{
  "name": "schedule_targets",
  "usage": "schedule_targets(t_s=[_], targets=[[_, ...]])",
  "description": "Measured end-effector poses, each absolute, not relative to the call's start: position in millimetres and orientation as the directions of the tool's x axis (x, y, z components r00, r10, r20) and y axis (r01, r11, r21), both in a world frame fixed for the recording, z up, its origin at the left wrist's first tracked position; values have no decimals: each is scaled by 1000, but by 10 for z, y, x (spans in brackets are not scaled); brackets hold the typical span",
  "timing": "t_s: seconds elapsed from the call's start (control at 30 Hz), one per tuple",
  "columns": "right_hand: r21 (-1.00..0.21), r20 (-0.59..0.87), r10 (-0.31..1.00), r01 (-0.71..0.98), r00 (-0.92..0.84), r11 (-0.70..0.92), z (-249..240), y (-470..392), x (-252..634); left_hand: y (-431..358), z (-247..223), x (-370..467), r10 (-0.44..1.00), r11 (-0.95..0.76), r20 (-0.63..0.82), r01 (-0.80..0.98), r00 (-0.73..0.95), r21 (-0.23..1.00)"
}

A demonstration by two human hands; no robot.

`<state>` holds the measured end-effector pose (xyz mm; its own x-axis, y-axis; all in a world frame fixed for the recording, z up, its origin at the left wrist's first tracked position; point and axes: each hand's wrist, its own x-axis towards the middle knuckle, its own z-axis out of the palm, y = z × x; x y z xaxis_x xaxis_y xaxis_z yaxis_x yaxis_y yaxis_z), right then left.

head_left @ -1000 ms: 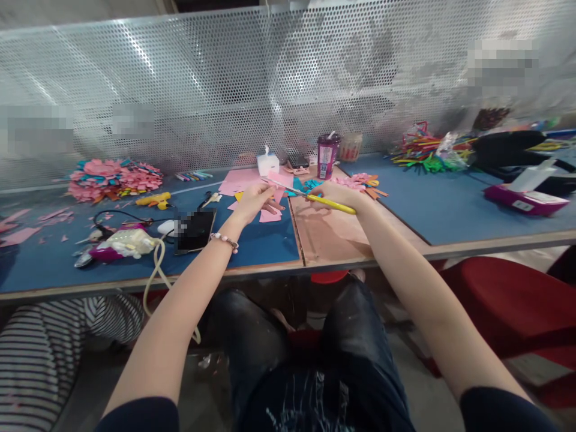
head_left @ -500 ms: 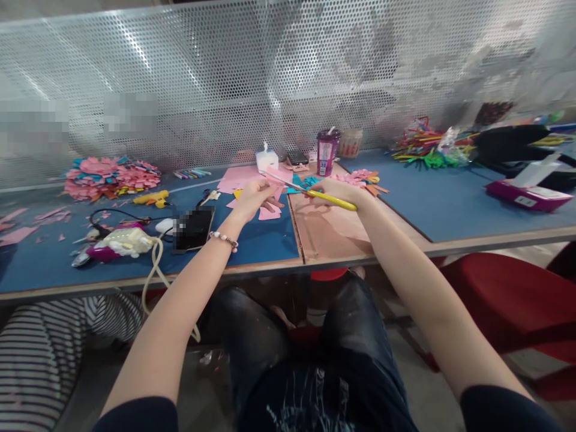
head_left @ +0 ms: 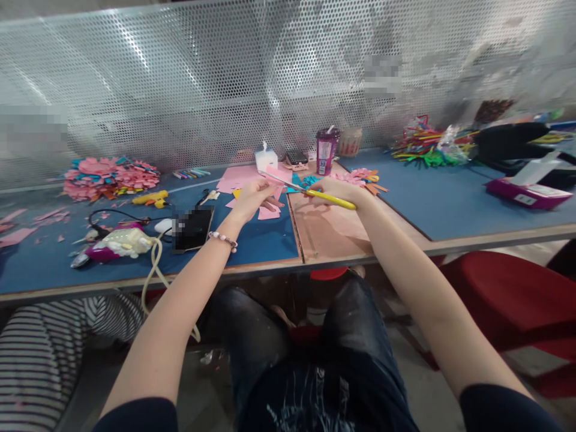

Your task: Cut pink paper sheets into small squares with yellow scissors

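My left hand [head_left: 254, 201], with a beaded bracelet at the wrist, pinches a piece of pink paper [head_left: 275, 182] above the blue table top. My right hand [head_left: 333, 191] is closed around the yellow handle of a pair of scissors [head_left: 330, 199]. The scissors' blades point left and lie against the pink paper; whether they are parted is too small to tell. Under and behind my left hand lie more pink sheets [head_left: 231, 180] and cut pink pieces [head_left: 269, 212]. Blue paper strips [head_left: 310, 182] lie just beyond my right hand.
A purple cup [head_left: 326, 151] and a white tissue pack [head_left: 266, 159] stand at the back. On the left are a pink paper heap [head_left: 105, 178], a yellow glue gun [head_left: 151, 197] and a dark phone [head_left: 194, 229]. A purple tissue box [head_left: 528, 193] stands right, above a red stool [head_left: 513, 294].
Hardly anything differs. Both hands, the scissors and the pink paper keep their places; the whole view has shifted very slightly.
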<state>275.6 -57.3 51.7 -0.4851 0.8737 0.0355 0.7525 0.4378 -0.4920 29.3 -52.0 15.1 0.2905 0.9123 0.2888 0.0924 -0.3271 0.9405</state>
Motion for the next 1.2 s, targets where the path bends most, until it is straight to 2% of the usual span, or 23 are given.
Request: schedule_targets(t_s=[1.2], targets=[[-541, 24, 867, 723, -498, 430, 491, -574, 2775, -510, 152, 294, 916, -315, 280, 84, 288, 945]])
